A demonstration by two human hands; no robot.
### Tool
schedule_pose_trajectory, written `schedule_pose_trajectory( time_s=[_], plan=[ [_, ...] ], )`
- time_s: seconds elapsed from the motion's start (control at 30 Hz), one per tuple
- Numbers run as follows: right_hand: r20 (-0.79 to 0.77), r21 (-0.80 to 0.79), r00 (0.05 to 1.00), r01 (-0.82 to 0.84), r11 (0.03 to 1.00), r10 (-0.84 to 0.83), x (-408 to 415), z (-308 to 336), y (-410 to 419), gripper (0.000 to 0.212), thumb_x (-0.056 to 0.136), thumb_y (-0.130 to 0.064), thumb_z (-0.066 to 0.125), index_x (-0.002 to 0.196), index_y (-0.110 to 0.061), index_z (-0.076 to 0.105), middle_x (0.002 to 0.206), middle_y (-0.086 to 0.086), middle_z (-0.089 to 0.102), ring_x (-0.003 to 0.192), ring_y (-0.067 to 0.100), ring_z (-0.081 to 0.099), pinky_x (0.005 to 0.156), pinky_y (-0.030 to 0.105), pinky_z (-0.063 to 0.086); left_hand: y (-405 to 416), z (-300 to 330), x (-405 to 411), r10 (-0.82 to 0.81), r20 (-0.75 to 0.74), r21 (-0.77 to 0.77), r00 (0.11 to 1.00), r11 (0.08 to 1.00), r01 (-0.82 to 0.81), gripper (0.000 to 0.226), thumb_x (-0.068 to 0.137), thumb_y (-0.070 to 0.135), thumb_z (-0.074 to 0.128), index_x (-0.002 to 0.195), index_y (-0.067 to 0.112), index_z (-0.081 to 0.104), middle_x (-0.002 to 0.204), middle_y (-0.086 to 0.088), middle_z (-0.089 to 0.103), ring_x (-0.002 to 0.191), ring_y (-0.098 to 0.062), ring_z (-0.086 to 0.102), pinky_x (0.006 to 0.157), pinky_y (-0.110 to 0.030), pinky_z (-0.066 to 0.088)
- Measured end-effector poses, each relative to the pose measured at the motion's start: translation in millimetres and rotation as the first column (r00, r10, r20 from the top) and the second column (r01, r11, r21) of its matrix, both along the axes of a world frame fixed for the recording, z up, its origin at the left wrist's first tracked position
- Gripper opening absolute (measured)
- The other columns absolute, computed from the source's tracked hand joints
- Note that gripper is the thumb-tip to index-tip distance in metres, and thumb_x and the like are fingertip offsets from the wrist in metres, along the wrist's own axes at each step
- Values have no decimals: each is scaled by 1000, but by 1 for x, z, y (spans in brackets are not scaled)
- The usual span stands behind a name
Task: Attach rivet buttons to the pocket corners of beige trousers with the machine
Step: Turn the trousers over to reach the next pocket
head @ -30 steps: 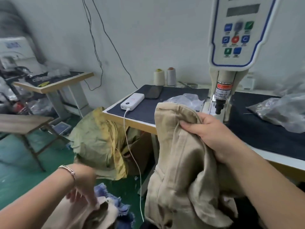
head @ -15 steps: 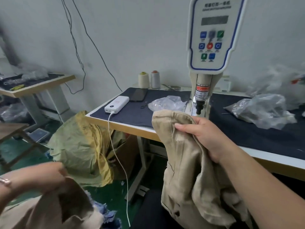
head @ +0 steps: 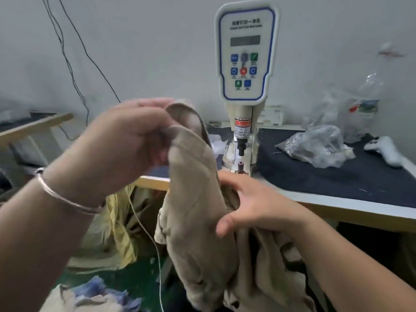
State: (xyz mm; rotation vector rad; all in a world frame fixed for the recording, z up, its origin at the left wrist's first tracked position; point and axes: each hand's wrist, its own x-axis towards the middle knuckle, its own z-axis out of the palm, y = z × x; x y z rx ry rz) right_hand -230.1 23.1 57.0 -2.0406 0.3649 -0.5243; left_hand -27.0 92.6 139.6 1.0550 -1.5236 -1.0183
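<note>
Before one machine [head: 245, 86], two hands, one trousers [head: 198, 210]

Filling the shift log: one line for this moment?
left hand: grips trousers | right hand: open on trousers | machine: nothing under punch

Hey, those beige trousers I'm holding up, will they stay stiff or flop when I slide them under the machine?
The beige trousers will probably flop: they drape in soft folds below the left hand. They likely need both hands spreading them, since the fabric bunches by the right hand.
</note>
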Motion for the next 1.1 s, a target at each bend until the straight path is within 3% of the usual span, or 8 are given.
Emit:
schedule_pose_trajectory(
  time_s=[0.1, 0.17, 0.3, 0.4, 0.47, 0.57, 0.73, 1.1],
  plan=[
    [142, -80, 977, 171, 982, -158, -7, -11, 10, 45, 64, -28, 86, 100, -38, 60, 95, -28, 64, 92, -12, 59, 76, 9, 46, 0, -15, -59, -196, 53, 5, 979, 981, 196, 21, 84, 0, 48, 94, 2, 66, 80, -13, 59, 66, -19, 55, 58, -24, 48],
    [218, -89, 910, 379, 921, -353, -15, -23, 12, 29, 71, -21, 78, 81, -36, 56, 75, -30, 61, 75, -15, 56, 68, 9, 44, -6, -26, -83, -238, 222, 17, 946, 971, 240, 19, 93, 10, 51, 96, -1, 65, 83, -16, 64, 70, -28, 58, 65, -32, 50],
    [128, 179, 818, 538, 824, -561, -51, -44, 4, 31, 83, 8, 68, 81, -23, 61, 61, -23, 63, 59, -20, 55, 60, 0, 41, -28, -41, -83, 93, 339, -298, 936, 954, 13, 32, 97, 39, 52, 80, 24, 75, 67, 3, 65, 63, -7, 58, 64, -17, 46],
    [67, 463, 739, 572, 677, -670, -83, -57, -1, 13, 87, 3, 64, 86, -9, 69, 78, -4, 65, 74, -1, 64, 78, 17, 53, -49, -68, -84, 219, 444, -293, 869, 952, -90, 22, 99, 27, 56, 86, 34, 72, 85, 13, 69, 86, -3, 64, 79, -27, 51],
    [104, 575, 709, 529, 624, -697, -94, -57, -3, 17, 82, 0, 69, 74, -15, 73, 82, 3, 71, 86, 17, 66, 90, 36, 52, -58, -87, -87, 0, 527, -49, 850, 998, 31, 27, 95, 19, 58, 103, 42, 71, 106, 17, 70, 107, -3, 63, 92, -26, 50],
    [168, 678, 708, 422, 602, -686, -104, -50, -6, 29, 75, 6, 61, 68, -16, 78, 77, 4, 73, 78, 19, 69, 81, 34, 56, -62, -102, -94, -333, 272, 256, 903, 929, 266, 43, 79, 26, 63, 116, 48, 69, 124, 17, 69, 118, -1, 61, 96, -29, 49],
    [163, 685, 718, 411, 601, -677, -108, -42, -5, 26, 63, -1, 57, 82, -10, 71, 83, 10, 70, 83, 26, 65, 85, 40, 52, -74, -109, -102, -487, 183, 298, 854, 855, 424, 51, 67, 26, 81, 116, 37, 72, 122, 2, 72, 115, -13, 67, 84, -22, 55],
    [155, 681, 654, 472, 560, -740, -136, -2, 17, 18, 63, 7, 41, 76, 2, 53, 76, 12, 49, 74, 31, 48, 65, 31, 41, -71, -106, -134, -364, -156, 179, 918, 904, 389, 26, 89, 13, 56, 105, 16, 77, 94, -6, 77, 81, -18, 74, 65, -24, 59]
  ],
)
